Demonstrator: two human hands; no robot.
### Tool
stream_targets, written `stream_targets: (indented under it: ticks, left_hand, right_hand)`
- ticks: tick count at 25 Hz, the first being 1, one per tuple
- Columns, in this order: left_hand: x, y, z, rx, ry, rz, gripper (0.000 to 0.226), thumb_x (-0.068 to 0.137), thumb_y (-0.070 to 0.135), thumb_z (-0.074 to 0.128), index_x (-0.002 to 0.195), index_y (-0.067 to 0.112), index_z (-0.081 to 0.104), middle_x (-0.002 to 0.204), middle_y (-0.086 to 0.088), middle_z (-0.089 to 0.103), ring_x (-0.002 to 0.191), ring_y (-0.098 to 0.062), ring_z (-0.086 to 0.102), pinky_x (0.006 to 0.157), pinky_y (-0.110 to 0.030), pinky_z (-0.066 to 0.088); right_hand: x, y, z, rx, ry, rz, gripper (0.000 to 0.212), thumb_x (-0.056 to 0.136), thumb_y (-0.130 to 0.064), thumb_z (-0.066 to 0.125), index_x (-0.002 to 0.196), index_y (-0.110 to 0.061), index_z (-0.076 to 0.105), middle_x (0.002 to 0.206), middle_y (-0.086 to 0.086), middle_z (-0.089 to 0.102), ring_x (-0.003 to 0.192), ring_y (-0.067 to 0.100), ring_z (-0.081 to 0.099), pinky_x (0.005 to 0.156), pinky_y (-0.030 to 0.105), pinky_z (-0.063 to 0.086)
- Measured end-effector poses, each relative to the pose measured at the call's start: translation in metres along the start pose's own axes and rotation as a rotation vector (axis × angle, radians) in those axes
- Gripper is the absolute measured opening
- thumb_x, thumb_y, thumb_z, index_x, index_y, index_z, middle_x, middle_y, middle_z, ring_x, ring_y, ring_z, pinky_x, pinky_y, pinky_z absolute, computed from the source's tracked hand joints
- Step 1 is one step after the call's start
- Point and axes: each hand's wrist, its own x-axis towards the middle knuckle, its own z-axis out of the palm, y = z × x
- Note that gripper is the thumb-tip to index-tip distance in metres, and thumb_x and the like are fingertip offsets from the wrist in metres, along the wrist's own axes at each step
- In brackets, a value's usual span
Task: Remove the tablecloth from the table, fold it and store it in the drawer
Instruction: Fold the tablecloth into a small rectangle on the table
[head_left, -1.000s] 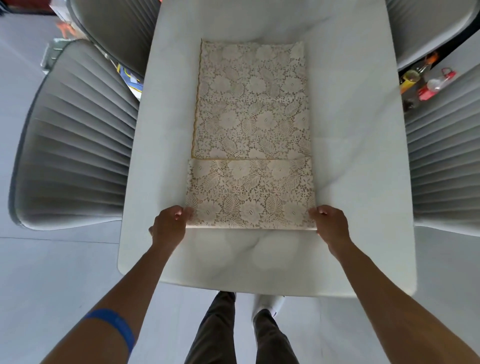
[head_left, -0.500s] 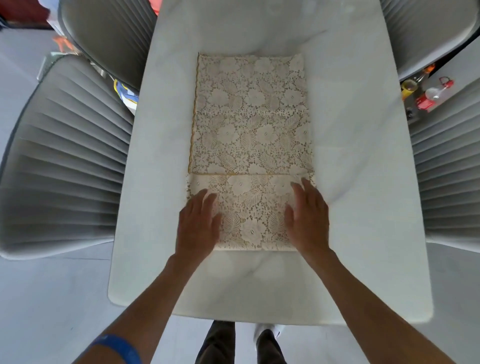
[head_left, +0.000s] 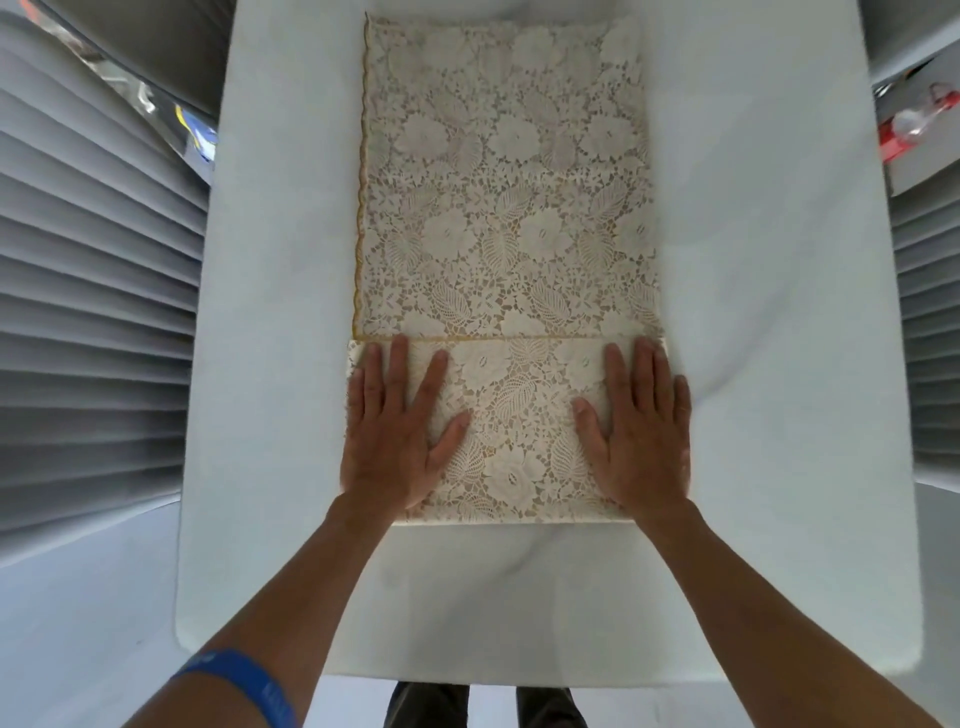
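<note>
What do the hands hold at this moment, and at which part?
Nothing is gripped. The left hand and the right hand lie flat, fingers straight, on the folded near flap of the lace tablecloth, near its two side edges.

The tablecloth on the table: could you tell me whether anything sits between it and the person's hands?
Nothing visible does. The left hand and the right hand both lie flat on the folded near flap of the tablecloth, fingers straight. The drawer is out of view.

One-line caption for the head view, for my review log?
Both hands, left and right, press flat on the near fold of a lace tablecloth on a white table.
</note>
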Motion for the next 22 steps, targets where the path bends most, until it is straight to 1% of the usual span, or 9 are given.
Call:
stream_targets:
  ticks: [4, 6, 10, 12, 14, 17, 19, 21, 22]
  left_hand:
    - [0.007, 0.001, -0.014, -0.058, -0.133, -0.016, 0.075, 0.091, 0.071, 0.019, 0.153, 0.036, -0.004, 0.163, -0.009, -0.013, 0.148, -0.030, -0.018, 0.121, -0.047, -0.003]
    - [-0.007, -0.001, -0.031, -0.079, -0.211, -0.026, 0.074, 0.092, 0.066, 0.022, 0.154, 0.033, 0.000, 0.163, -0.010, -0.010, 0.149, -0.031, -0.012, 0.121, -0.049, 0.005]
    - [-0.086, 0.000, -0.046, -0.259, -0.069, -0.243, 0.052, 0.096, 0.033, 0.050, 0.145, 0.021, 0.041, 0.157, -0.016, 0.027, 0.140, -0.041, 0.029, 0.107, -0.055, 0.037]
    - [-0.101, 0.005, -0.049, -0.424, -0.012, -0.439, 0.040, 0.087, 0.013, 0.061, 0.126, 0.021, 0.058, 0.144, -0.014, 0.043, 0.120, -0.041, 0.047, 0.094, -0.052, 0.048]
    - [-0.085, 0.006, -0.061, -0.657, -0.011, -0.642, 0.037, 0.077, 0.004, 0.057, 0.105, 0.026, 0.066, 0.124, -0.007, 0.059, 0.103, -0.034, 0.059, 0.084, -0.039, 0.052]
    - [-0.075, -0.003, -0.077, -0.957, -0.168, -0.775, 0.036, 0.073, -0.002, 0.056, 0.091, 0.026, 0.069, 0.106, -0.004, 0.070, 0.087, -0.020, 0.064, 0.070, -0.027, 0.051]
    - [-0.095, -0.009, -0.091, -1.045, -0.321, -0.792, 0.031, 0.074, -0.004, 0.063, 0.090, 0.021, 0.072, 0.103, -0.008, 0.071, 0.077, -0.014, 0.064, 0.062, -0.022, 0.046]
    - [-0.125, -0.019, -0.103, -1.105, -0.457, -0.827, 0.023, 0.079, 0.003, 0.061, 0.088, 0.016, 0.077, 0.101, -0.011, 0.072, 0.080, -0.017, 0.063, 0.068, -0.026, 0.045]
    - [-0.139, -0.027, -0.112, -1.185, -0.531, -0.852, 0.027, 0.081, 0.006, 0.053, 0.091, 0.012, 0.078, 0.101, -0.012, 0.070, 0.083, -0.021, 0.060, 0.072, -0.029, 0.043]
  right_hand:
    - [0.005, -0.003, -0.009, 0.034, -0.130, 0.013, 0.073, 0.097, -0.061, 0.027, 0.157, -0.021, 0.012, 0.165, 0.013, 0.010, 0.152, 0.028, 0.005, 0.121, 0.052, 0.012]
    - [-0.003, -0.003, -0.026, 0.050, -0.240, 0.050, 0.074, 0.097, -0.061, 0.033, 0.157, -0.022, 0.013, 0.165, 0.013, 0.008, 0.152, 0.030, 0.005, 0.119, 0.054, 0.015]
    - [-0.065, -0.005, -0.048, 0.133, -0.200, 0.217, 0.058, 0.094, -0.043, 0.058, 0.145, -0.019, 0.044, 0.158, 0.017, 0.031, 0.135, 0.043, 0.036, 0.104, 0.052, 0.037]
    - [-0.077, -0.006, -0.055, 0.269, -0.170, 0.342, 0.039, 0.088, -0.028, 0.065, 0.124, -0.016, 0.057, 0.140, 0.017, 0.048, 0.112, 0.044, 0.050, 0.090, 0.048, 0.045]
    - [-0.070, 0.002, -0.065, 0.399, -0.211, 0.458, 0.025, 0.087, -0.018, 0.061, 0.111, -0.016, 0.056, 0.115, 0.014, 0.059, 0.098, 0.042, 0.056, 0.083, 0.043, 0.046]
    - [-0.071, 0.021, -0.080, 0.514, -0.378, 0.487, 0.015, 0.087, -0.012, 0.052, 0.097, -0.022, 0.055, 0.086, 0.004, 0.065, 0.085, 0.034, 0.062, 0.073, 0.036, 0.049]
    - [-0.087, 0.035, -0.094, 0.764, -0.470, 0.559, 0.021, 0.085, -0.005, 0.053, 0.082, -0.021, 0.066, 0.075, 0.003, 0.068, 0.069, 0.023, 0.065, 0.059, 0.027, 0.048]
    - [-0.105, 0.056, -0.112, 0.980, -0.586, 0.641, 0.024, 0.082, -0.006, 0.058, 0.073, -0.018, 0.077, 0.068, 0.002, 0.069, 0.055, 0.012, 0.062, 0.052, 0.024, 0.045]
    - [-0.112, 0.068, -0.123, 1.072, -0.668, 0.663, 0.022, 0.079, -0.009, 0.059, 0.077, -0.017, 0.080, 0.072, 0.004, 0.073, 0.058, 0.012, 0.066, 0.057, 0.026, 0.047]
